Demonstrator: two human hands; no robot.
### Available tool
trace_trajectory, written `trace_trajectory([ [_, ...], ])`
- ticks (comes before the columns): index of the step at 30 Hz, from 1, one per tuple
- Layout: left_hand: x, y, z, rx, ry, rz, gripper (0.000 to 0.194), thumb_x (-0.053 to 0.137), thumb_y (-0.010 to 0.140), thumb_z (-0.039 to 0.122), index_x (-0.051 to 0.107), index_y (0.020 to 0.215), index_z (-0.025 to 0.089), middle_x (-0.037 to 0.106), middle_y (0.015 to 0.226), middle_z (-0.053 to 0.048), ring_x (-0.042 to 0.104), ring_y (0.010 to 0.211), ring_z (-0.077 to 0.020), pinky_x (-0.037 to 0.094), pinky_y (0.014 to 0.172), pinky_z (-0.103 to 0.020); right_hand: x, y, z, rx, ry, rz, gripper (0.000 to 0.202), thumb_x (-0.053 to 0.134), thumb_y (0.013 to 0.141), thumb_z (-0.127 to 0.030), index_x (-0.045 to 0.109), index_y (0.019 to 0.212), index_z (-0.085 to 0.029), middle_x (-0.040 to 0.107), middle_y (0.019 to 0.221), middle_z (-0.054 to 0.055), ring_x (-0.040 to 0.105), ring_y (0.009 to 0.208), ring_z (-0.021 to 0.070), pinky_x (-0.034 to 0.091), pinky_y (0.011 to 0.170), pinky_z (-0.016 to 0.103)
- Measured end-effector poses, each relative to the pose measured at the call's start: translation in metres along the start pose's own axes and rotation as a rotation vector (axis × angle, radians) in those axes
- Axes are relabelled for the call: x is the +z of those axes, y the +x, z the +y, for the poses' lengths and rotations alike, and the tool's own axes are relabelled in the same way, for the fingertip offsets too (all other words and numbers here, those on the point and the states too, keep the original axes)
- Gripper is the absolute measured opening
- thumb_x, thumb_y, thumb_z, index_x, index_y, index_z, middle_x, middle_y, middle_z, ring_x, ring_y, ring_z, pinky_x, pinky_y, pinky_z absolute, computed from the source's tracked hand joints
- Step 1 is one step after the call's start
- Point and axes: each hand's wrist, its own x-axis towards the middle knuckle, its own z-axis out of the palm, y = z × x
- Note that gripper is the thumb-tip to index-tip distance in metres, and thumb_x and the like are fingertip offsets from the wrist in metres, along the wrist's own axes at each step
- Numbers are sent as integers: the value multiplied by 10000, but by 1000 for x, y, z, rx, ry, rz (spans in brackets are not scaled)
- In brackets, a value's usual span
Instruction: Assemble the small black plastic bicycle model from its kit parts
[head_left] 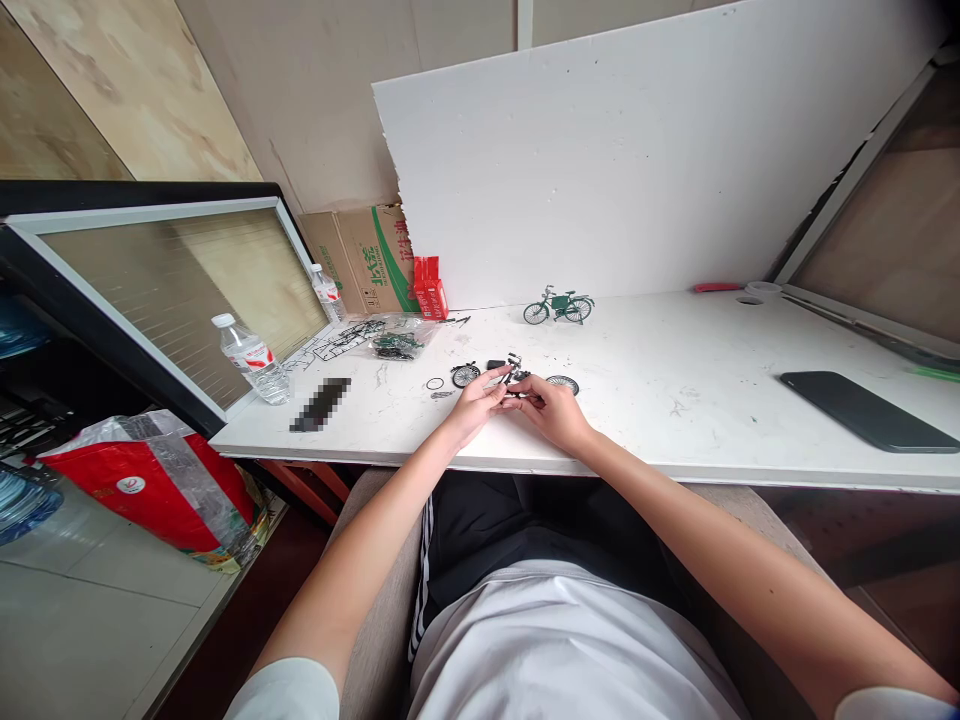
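Note:
Between my hands is a small black model bicycle frame (514, 364), its handlebar end showing above the fingers. My left hand (478, 404) is closed on it from the left, thumb and fingers pinching. From the right, my right hand (556, 408) grips the same frame with bent fingers, which hide its lower part. A black spoked wheel (466, 375) lies on the table left of my hands, with a thin black ring (435, 383) beside it. Another spoked wheel (563, 382) sits just behind my right hand. A small dark block (496, 364) is close behind my left fingers.
A green model bicycle (559, 305) stands at the back of the white table (660, 400). Leftward are a bag of parts (400, 341), black part frames (349, 340), a red box (429, 288) and a water bottle (253, 358). A dark flat slab (870, 410) lies at right.

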Motion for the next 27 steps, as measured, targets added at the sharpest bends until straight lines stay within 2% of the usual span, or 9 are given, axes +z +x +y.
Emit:
trace_trajectory([
  [4,-2,1,-1,-5,-1,-8,527,838,890,338,686,1367,174,750,1075,-101,708,934,-190,545,977,-377,1,-1,0,-27,-26,-4,167,625,1003,-345,734,1057,-230,774,790,42,631,596,197,456,635,310],
  [10,1,0,1,4,8,13,522,855,874,311,693,1351,178,734,1171,-114,704,976,-194,540,956,-369,-1,1,-5,-29,16,81,215,661,999,-433,730,1054,-236,786,864,45,638,612,181,467,634,308],
  [13,1,0,3,-10,-2,2,535,852,879,322,682,1364,176,747,1146,-118,712,1006,-211,534,958,-374,-1,2,-6,6,22,116,270,671,989,-489,708,1076,-235,766,859,43,613,609,174,454,619,309],
  [21,2,-2,6,-29,-6,-7,560,845,884,345,651,1382,176,773,1149,-144,737,1038,-233,538,961,-379,-2,2,-5,79,5,189,394,721,936,-610,658,1063,-243,559,673,-29,484,591,157,371,591,298],
  [27,3,-2,8,-40,-21,13,527,842,871,295,664,1352,174,768,1078,-120,739,998,-228,541,969,-394,-2,3,-5,67,13,192,396,722,931,-626,644,951,-238,471,623,-50,418,567,146,345,591,300],
])
